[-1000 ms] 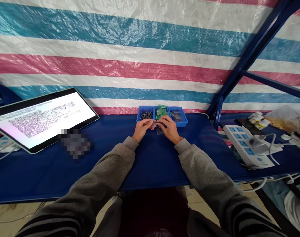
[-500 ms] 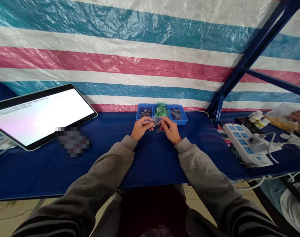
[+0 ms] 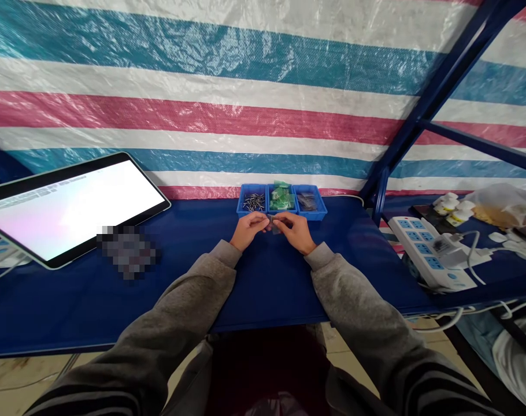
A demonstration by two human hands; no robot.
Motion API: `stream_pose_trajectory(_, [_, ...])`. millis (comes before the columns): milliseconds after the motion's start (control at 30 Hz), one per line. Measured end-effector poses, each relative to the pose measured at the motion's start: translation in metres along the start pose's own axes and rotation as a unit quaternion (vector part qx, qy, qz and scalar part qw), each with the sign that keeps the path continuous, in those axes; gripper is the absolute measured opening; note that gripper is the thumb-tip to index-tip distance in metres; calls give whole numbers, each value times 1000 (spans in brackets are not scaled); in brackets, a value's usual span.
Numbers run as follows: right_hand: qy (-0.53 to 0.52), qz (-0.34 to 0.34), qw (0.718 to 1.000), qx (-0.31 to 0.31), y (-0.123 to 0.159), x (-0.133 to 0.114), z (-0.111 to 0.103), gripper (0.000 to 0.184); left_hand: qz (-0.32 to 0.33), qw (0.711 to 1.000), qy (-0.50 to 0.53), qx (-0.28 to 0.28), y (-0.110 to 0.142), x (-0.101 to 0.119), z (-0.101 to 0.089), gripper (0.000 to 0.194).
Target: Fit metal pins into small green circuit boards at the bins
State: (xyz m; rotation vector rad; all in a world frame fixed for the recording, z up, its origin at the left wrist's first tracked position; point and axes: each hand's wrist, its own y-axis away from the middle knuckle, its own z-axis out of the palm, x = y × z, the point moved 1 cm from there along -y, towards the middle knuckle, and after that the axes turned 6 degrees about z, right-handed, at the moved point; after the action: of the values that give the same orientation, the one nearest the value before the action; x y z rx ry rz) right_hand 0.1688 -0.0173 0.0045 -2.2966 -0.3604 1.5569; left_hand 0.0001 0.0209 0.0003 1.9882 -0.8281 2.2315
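My left hand (image 3: 245,230) and my right hand (image 3: 298,231) meet above the table, fingertips almost touching. Pinched between them is a small clear plastic bag (image 3: 275,229), mostly covered by the fingers; its contents are too small to make out. Just beyond the hands stand three joined blue bins. In the left one lie loose metal pieces like screws (image 3: 254,202). The middle one holds green packets (image 3: 282,197), and flat clear bags (image 3: 307,201) lie in the right one.
A lit screen (image 3: 85,208) leans at the left, near a blurred-out patch. At the right are a power strip (image 3: 432,260) with plugs and cables, white bottles (image 3: 460,214) and a plastic bag of yellowish pieces (image 3: 492,205). A blue metal frame (image 3: 402,130) rises beside them.
My hands have drawn closer together around the small bag, which shows less now. Another person's hand at the far right has left the view. The camera has shifted slightly.
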Motion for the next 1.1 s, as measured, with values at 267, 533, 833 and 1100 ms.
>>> stream_pose_trajectory(267, [58, -58, 996, -46, 3, -4, -1, 28, -19, 999, 38, 17, 2, 4, 0, 48])
stream_pose_trajectory(533, [-99, 99, 989, 43, -8, 0, -11, 38, 3, 995, -60, 79, 1, 5, -6, 40])
stream_pose_trajectory(833, [-213, 214, 927, 221, -12, 12, -23, 49, 140, 923, -343, -106, 6, -4, 1, 25])
stream_pose_trajectory(1100, [200, 120, 970, 67, -7, 17, -16, 7, 156, 863, -420, -234, 6, -17, -4, 23])
